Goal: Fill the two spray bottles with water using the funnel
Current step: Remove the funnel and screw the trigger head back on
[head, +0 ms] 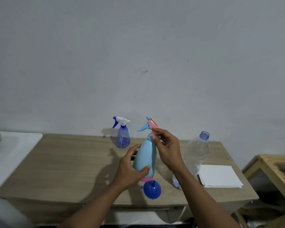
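While the left hand [130, 170] grips the light-blue spray bottle [145, 158], the right hand [167, 148] pinches its pink sprayer head [152, 125] — blue funnel [151, 189] at 6 o'clock.

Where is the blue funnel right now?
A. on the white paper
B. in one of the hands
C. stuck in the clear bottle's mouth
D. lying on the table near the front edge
D. The funnel lies on the table, spout up, just below the light blue bottle that both hands hold.
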